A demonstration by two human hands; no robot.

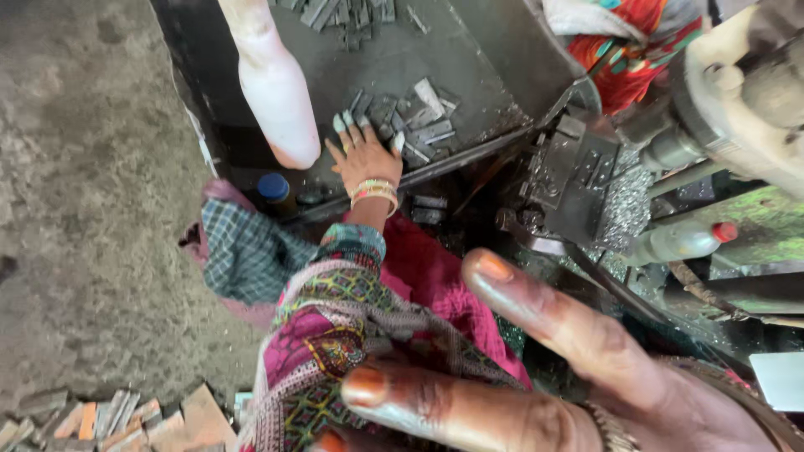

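Your dark grey metal tray fills the top of the view, beside the greasy black machine block. Your right hand hangs close to the camera, fingers spread wide, holding nothing. Your left hand, with bangles at the wrist, lies flat on the tray, fingertips touching the small flat grey metal pieces.

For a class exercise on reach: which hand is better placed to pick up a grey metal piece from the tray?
Left: the left hand touches the metal pieces; the right hand hovers open, well away from them.
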